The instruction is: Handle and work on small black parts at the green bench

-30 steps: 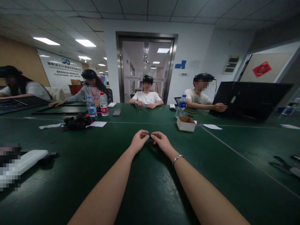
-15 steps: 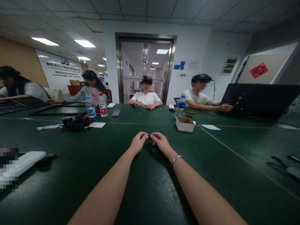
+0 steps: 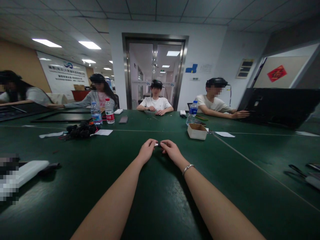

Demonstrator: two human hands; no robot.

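My left hand and my right hand are close together over the green table, fingers pinched. Between the fingertips is a small object, silvery toward the left and dark toward the right. Its kind is too small to make out. The left fingers close on the silvery end, the right thumb and fingers on the dark end, and most of it is covered by them. A bracelet circles my right wrist.
Ahead on the right stand an open cardboard box and a water bottle. On the left are a black tangled bundle, two bottles, one red-capped, and paper. Several people sit around the table; one holds a large black panel.
A little more of the silvery part shows between my fingertips. Both hands stay nearly in place. The view has shifted very slightly.
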